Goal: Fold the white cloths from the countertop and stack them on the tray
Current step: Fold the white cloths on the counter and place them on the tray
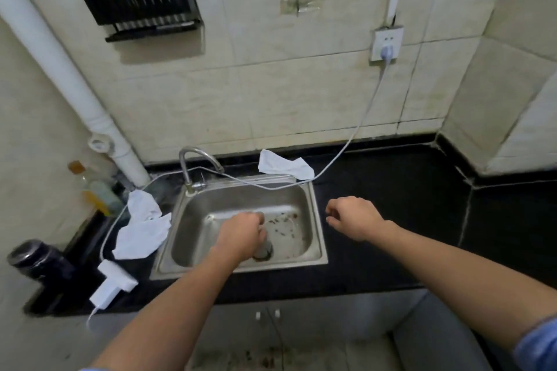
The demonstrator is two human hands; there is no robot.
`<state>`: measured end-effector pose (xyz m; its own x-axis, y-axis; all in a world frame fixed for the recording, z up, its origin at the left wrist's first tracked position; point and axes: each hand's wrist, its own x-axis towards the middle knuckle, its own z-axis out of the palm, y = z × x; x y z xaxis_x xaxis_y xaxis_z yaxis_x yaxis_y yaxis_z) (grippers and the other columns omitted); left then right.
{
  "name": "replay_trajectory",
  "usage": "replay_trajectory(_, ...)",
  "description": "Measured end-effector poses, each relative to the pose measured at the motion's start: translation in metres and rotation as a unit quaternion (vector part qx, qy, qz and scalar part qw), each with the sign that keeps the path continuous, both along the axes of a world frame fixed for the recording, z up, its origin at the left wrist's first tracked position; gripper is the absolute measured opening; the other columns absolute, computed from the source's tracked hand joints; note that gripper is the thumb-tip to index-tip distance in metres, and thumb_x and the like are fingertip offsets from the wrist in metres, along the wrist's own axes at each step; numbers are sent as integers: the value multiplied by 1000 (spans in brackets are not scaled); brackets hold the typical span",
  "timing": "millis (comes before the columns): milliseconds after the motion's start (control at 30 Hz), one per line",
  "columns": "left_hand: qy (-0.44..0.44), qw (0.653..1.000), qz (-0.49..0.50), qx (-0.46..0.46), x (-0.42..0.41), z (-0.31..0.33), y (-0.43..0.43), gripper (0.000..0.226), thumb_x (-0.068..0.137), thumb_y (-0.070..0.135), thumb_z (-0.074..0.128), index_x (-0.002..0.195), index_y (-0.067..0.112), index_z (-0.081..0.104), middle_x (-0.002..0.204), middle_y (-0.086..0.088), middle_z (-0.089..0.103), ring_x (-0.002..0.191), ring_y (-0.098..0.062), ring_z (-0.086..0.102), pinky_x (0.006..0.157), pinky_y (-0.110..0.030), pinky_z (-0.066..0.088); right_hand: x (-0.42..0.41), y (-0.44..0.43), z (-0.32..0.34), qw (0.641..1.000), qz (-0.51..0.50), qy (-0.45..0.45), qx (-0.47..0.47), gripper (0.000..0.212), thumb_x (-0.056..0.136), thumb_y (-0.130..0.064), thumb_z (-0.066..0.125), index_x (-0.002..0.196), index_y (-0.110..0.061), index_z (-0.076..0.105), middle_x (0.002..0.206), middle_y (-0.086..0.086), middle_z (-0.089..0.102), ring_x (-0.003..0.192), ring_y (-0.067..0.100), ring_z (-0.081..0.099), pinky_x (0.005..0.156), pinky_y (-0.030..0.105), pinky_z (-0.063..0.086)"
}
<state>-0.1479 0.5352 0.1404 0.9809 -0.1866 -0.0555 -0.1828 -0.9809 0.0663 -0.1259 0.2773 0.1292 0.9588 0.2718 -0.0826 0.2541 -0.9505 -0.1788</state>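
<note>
Black countertop (407, 205), steel sink (319, 238) sunk into it. Crumpled white cloth (144, 232) left of sink, second cloth (284, 166) behind it by the wall. Left hand (241, 235) over basin, fingers curled under, grip impossible to tell. Right hand (354, 217) above countertop, loosely curled, empty.

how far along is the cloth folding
Nothing looks done: no folded cloth or tray is in view. Nothing in hand either: the left hand hovers over the sink and the right hand over the countertop, neither holding a cloth. Still to do: the crumpled cloths beside the sink and the cloth behind it, all unfolded.
</note>
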Motion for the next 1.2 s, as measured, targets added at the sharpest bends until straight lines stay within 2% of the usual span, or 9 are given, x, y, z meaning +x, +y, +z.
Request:
replay_trajectory(267,73,996,-50,-23,133,-40,-16,29,93,31,48,115,16,58,116,-6,62,106,-27,57,82,-36,48,87,-19,-37,997,-53,56,3,23,91,-41,52,109,-29,60,102,-4,65,93,21,62,76,38,52)
replay_trajectory(433,113,991,-69,-14,210,-77,-37,23,91,30,49,106,14,56,109,-7,58,101,-28,57,76,-37,45,149,-43,-80,993,-55,101,10,24,92,-41,50,109,-26,60,104,-2,65,95,23,61,77,38,51)
replay_trajectory(533,146,987,-66,-3,259,-98,-53,23,91,27,50,108,13,55,110,-8,55,101,-30,56,76,-39,46,189,-54,-110,988,-62,139,23,24,93,-40,50,110,-26,60,107,-1,64,96,23,61,79,37,51)
replay_trajectory(700,175,984,-42,-2,329,-137,-81,32,93,25,52,122,13,53,119,-11,50,106,-32,53,82,-40,46,241,-68,-151,981,-59,181,47,23,94,-38,50,110,-24,60,111,2,63,98,24,60,79,35,48)
replay_trajectory(833,192,981,-38,0,375,-164,-98,46,92,21,53,136,11,42,134,-13,39,115,-34,46,85,-49,48,266,-78,-170,978,-55,188,72,23,94,-38,50,109,-23,60,111,2,63,98,23,59,79,33,46)
replay_trajectory(900,204,978,-38,18,396,-176,-105,54,92,18,51,143,14,33,148,-11,28,123,-35,39,88,-48,46,274,-82,-177,977,-54,189,85,23,95,-37,50,111,-24,60,112,1,62,98,22,60,80,33,47)
replay_trajectory(967,218,974,-43,38,412,-187,-110,61,90,15,52,146,15,27,152,-10,23,127,-35,36,87,-48,44,281,-86,-183,977,-52,185,94,24,95,-37,50,112,-24,60,112,1,63,98,22,60,79,34,48)
replay_trajectory(1067,210,976,-33,46,423,-198,-116,55,88,12,52,141,12,36,137,-16,39,119,-36,45,82,-47,45,286,-88,-189,977,-55,176,106,25,95,-35,50,113,-22,61,112,2,63,98,22,61,79,34,49)
replay_trajectory(1200,152,988,-12,-13,424,-198,-119,32,88,10,50,118,6,59,115,-18,57,101,-37,57,72,-41,46,289,-90,-191,976,-60,174,118,26,95,-34,51,113,-20,63,113,2,64,97,22,61,79,35,51)
